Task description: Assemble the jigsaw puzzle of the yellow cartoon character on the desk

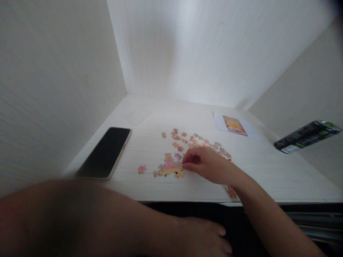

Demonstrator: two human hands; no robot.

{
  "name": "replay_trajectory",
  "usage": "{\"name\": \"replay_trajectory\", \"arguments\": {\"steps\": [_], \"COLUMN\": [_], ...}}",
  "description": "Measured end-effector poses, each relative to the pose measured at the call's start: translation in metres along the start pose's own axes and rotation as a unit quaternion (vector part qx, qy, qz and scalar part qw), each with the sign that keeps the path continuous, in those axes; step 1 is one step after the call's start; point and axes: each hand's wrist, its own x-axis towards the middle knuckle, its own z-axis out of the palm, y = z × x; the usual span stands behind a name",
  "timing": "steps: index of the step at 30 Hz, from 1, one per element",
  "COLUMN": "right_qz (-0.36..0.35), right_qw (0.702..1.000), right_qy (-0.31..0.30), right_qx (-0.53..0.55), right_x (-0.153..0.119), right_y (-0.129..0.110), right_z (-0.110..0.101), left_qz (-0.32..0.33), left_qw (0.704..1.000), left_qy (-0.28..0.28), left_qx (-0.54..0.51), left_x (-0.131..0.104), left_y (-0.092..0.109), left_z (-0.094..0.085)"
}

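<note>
My right hand [205, 162] is closed in a pinch at the right edge of a partly joined jigsaw section [170, 166]. Its fingertips meet on a small jigsaw piece, mostly hidden by the fingers. The joined section shows pink, yellow and grey-brown parts. Loose jigsaw pieces [175, 144] lie scattered behind and beside this hand, some hidden under it. A single pink piece [142, 169] sits left of the section. My left hand [200, 235] rests low on dark clothing, below the table edge, its fingers lying flat and partly out of frame.
A black-screened phone [105, 151] lies at the left. At the back right, a reference picture card [234, 125] rests on white paper. A dark can [305, 137] stands at the right. White panels enclose the table [160, 191] at the back and sides.
</note>
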Motion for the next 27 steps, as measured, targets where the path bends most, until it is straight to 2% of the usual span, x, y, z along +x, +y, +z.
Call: {"name": "replay_trajectory", "arguments": {"steps": [5,11,15,19,23,27], "right_qz": [0.012,-0.001,-0.039,-0.085,-0.076,-0.083], "right_qw": [0.999,0.998,0.995,0.992,0.99,0.987], "right_qy": [0.015,0.036,0.053,0.031,0.036,0.033], "right_qx": [-0.025,-0.06,-0.078,-0.085,-0.112,-0.137], "right_x": [0.0,-0.003,-0.008,-0.018,-0.027,-0.029], "right_y": [-0.006,-0.011,-0.016,-0.023,-0.028,-0.028], "right_z": [0.002,0.003,0.001,-0.003,-0.003,0.001], "left_qz": [0.0,0.015,0.012,0.021,0.018,0.0], "left_qw": [0.999,0.999,0.999,0.999,0.999,1.0], "left_qy": [0.031,-0.013,-0.009,-0.017,0.003,-0.012], "left_qx": [0.017,0.034,0.04,0.041,0.029,0.015], "left_x": [-0.002,0.001,0.002,0.0,0.001,0.002], "left_y": [0.0,-0.002,-0.002,-0.003,-0.003,-0.001], "left_z": [0.004,-0.005,-0.009,-0.012,-0.013,-0.008]}}
